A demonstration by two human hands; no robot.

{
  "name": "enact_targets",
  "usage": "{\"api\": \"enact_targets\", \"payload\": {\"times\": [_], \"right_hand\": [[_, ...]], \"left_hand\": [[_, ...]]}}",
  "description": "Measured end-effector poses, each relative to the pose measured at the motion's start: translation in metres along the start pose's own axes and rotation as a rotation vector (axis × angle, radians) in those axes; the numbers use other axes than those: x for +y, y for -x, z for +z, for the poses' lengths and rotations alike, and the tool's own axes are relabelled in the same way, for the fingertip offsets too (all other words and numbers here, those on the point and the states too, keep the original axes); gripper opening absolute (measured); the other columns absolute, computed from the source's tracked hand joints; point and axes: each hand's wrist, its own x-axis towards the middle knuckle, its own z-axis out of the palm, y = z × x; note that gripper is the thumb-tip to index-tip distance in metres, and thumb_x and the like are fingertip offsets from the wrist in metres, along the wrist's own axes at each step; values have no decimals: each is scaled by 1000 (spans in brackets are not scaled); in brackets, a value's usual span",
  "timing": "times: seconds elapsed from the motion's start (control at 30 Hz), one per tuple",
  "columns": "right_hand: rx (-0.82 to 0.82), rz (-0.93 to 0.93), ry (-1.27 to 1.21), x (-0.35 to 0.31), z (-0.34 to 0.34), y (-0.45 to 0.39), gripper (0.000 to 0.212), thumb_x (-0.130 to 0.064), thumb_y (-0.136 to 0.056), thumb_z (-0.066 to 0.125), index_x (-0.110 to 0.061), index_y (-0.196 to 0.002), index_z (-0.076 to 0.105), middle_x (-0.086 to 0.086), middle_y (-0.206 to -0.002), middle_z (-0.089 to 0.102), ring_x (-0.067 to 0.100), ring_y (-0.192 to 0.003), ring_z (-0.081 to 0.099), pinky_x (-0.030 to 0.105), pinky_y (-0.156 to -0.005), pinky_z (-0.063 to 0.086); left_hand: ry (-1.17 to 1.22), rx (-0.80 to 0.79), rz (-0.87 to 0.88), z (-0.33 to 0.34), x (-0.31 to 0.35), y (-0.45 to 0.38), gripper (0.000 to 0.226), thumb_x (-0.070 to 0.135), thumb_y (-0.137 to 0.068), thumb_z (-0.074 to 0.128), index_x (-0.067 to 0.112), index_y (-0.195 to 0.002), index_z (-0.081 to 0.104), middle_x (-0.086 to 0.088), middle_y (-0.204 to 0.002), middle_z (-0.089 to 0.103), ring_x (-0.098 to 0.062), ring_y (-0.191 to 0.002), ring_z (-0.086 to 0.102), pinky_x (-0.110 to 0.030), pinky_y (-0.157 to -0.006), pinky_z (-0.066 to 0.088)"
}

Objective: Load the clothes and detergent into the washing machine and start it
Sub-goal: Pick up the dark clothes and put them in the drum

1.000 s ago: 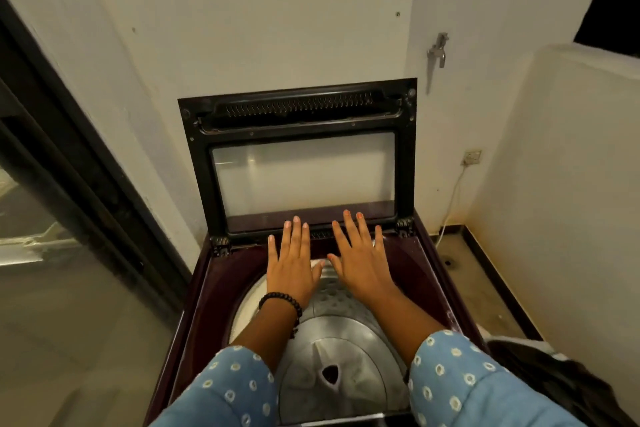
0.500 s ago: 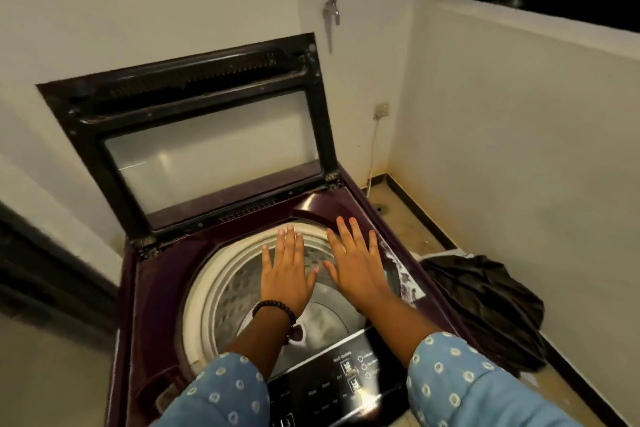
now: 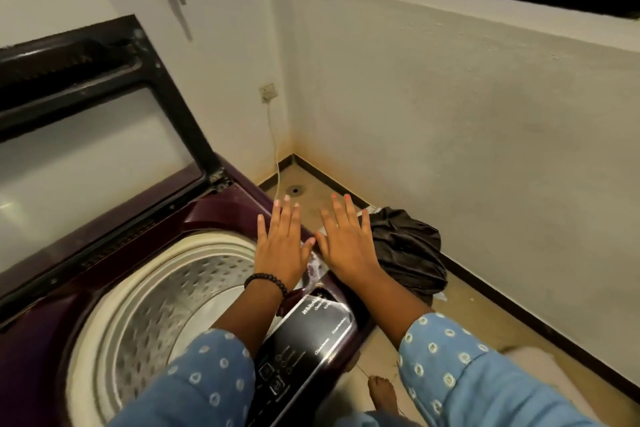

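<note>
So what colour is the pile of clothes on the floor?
Dark brown pile of clothes, seen in the head view.

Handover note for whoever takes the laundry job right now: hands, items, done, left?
Left hand: open, flat, holding nothing, over the washing machine's right rim.
Right hand: open, holding nothing, out past the machine toward the floor.
Lid: up. Drum: no clothes visible inside.
Dark clothes: heaped on the floor by the wall, right of the machine.
Detergent: not in view.
Done: lid opened.
Left: load clothes, add detergent, close lid, start from the control panel.
</note>
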Motion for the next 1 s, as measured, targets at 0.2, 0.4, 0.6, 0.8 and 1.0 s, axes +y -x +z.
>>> {"api": "enact_targets", "payload": {"times": [0.2,0.4,0.6,0.8,1.0], "right_hand": [[-51,119,-10,57,9,-16,57,-44,-101,34,-18,-151,26,9,-162,11,28,-150,2,54,-117,5],[-193,199,-30,105,40,-47,57,-45,-101,33,-19,-152,24,7,-163,8,26,-150,-2,54,-118,6],[-386,243,-1,150,91,-73,59,-44,-102,33,-18,-153,18,7,-163,5,27,-150,-2,53,-118,6],[-540,238,-43,190,137,-97,57,-44,-103,31,-17,-152,22,8,-162,12,28,-150,2,53,-119,11],[-669,210,-66,206,178,-127,55,-42,-103,30,-16,-151,24,8,-162,13,28,-150,4,53,-118,12]], "left_hand": [[-18,-59,122,7,42,-57,70,45,-102,33,14,-155,1,-8,-163,-11,-25,-150,-14,-47,-119,-8],[-29,-170,168,38,68,-112,69,42,-101,35,14,-155,2,-9,-163,-12,-26,-150,-14,-50,-119,-7],[-127,-309,174,96,69,-166,68,43,-101,34,12,-155,6,-11,-164,-3,-29,-151,-4,-52,-119,4],[-60,-427,127,146,75,-203,67,42,-102,34,11,-155,6,-10,-164,-5,-27,-151,-6,-51,-119,0],[-82,-519,78,195,61,-219,68,44,-102,33,11,-155,7,-10,-164,-4,-26,-151,-7,-49,-119,0]]}}
